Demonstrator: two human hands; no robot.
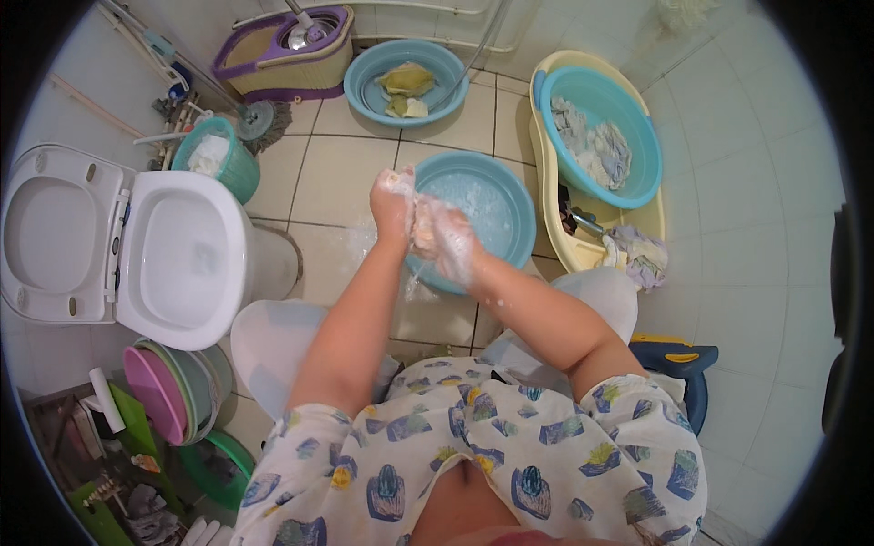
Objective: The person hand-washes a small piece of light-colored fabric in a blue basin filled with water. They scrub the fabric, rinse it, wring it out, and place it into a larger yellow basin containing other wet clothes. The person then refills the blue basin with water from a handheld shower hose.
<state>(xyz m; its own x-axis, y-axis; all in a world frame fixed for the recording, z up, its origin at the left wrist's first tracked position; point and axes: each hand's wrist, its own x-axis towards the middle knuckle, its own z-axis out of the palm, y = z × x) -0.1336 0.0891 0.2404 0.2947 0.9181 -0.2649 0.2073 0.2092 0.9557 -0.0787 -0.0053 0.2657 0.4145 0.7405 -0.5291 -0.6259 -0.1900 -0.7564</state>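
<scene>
My left hand (392,208) is closed on a wet, soapy cloth (425,231). Suds cover my right hand (459,240), which grips the same cloth from the other side. Bunched between the hands, the cloth is pale and mostly hidden by fingers and foam, so its kind is unclear. Both hands are above the left rim of a blue plastic basin (502,205) on the tiled floor. Cloudy water with patches of foam lies in this basin. A thin stream of water falls below the hands near the basin's edge.
Left stands a white toilet (184,252) with its lid up, near a teal wastebasket (229,170). Ahead are a second blue basin (355,89) with yellowish cloths and a purple-trimmed mop bucket (287,75). To the right, a cream baby bathtub (546,170) holds a turquoise basin (580,167) of laundry.
</scene>
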